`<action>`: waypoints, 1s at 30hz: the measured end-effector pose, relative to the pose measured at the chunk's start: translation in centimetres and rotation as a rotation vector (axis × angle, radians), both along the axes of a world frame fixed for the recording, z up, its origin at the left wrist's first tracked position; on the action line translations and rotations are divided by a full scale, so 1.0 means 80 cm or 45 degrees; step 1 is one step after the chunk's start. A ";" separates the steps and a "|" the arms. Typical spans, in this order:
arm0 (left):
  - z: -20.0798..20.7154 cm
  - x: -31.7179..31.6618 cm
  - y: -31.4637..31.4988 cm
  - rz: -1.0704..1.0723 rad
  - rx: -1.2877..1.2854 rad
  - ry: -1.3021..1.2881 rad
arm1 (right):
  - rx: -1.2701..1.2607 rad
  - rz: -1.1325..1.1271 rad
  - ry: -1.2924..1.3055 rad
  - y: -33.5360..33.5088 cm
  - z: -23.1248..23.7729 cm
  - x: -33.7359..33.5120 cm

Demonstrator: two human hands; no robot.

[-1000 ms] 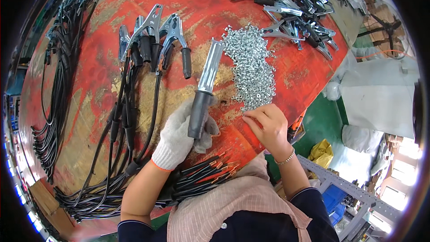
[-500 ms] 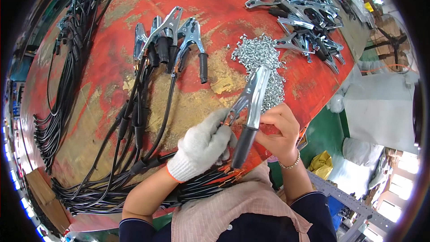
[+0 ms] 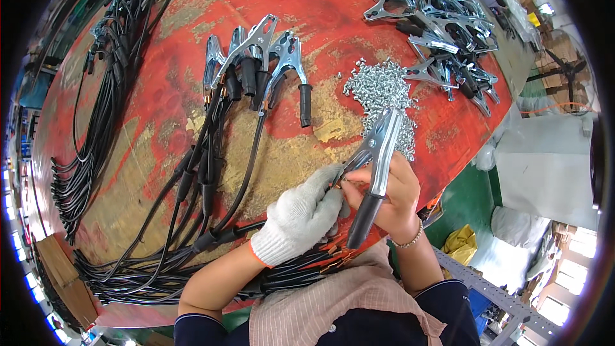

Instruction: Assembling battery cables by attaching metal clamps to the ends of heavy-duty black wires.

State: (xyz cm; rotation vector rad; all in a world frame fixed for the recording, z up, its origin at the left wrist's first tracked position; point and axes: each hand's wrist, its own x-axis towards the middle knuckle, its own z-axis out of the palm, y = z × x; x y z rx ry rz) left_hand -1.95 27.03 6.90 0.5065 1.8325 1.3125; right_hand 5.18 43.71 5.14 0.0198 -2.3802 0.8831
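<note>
Gripping 1 metal clamp [image 3: 385, 157], the gloved left hand [image 3: 301, 213] adjoins the pinching right hand [image 3: 400, 193].

We were in a workshop: the scuffed red surface [image 3: 291, 154] before us bore a heap of metal clamps [image 3: 448, 22], a pile of small metal fasteners [image 3: 382, 88] and bundled black cables [image 3: 106, 128], with green flooring [image 3: 462, 200] beyond.

No text, label, brand, number or sign can be read; a tiny pale mark [image 3: 465, 286] stands near the hem of the dark right sleeve [image 3: 448, 311], too small to make out as letters or as a plain design; a small yellow patch [image 3: 533, 19] at the upper right is likewise too small to tell as a label.
</note>
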 end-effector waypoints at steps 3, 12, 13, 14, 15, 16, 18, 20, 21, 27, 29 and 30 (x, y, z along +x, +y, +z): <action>-0.001 -0.001 0.000 0.003 0.010 -0.047 | -0.008 -0.023 -0.046 0.000 -0.002 0.004; 0.007 -0.005 0.003 0.024 -0.051 -0.241 | -0.002 -0.007 -0.028 0.000 -0.010 0.004; 0.007 -0.005 0.002 0.021 -0.046 -0.236 | -0.004 -0.015 -0.042 0.000 -0.010 0.005; 0.006 -0.005 0.002 0.017 -0.040 -0.231 | -0.006 -0.023 -0.056 0.000 -0.010 0.005; 0.003 -0.004 0.001 0.023 -0.021 -0.181 | -0.020 -0.013 -0.042 -0.001 -0.009 0.004; -0.002 -0.002 0.000 0.029 -0.001 -0.130 | -0.033 -0.004 -0.027 -0.002 -0.007 0.003; -0.005 0.000 0.000 0.023 0.012 -0.069 | -0.019 0.008 0.017 -0.002 -0.007 0.002; -0.003 0.000 0.000 0.000 -0.002 -0.047 | 0.034 0.013 0.078 0.000 -0.012 -0.001; -0.003 -0.001 0.000 -0.001 -0.002 -0.054 | 0.024 -0.004 0.026 -0.001 -0.012 0.002; 0.009 -0.005 0.002 -0.020 -0.084 -0.087 | 0.034 0.021 0.090 -0.001 -0.009 0.003; 0.015 -0.007 0.002 -0.032 -0.120 -0.123 | 0.110 0.068 0.135 0.007 -0.009 0.008; 0.011 -0.004 0.002 -0.042 -0.083 -0.034 | 0.104 0.081 0.137 0.008 -0.009 0.010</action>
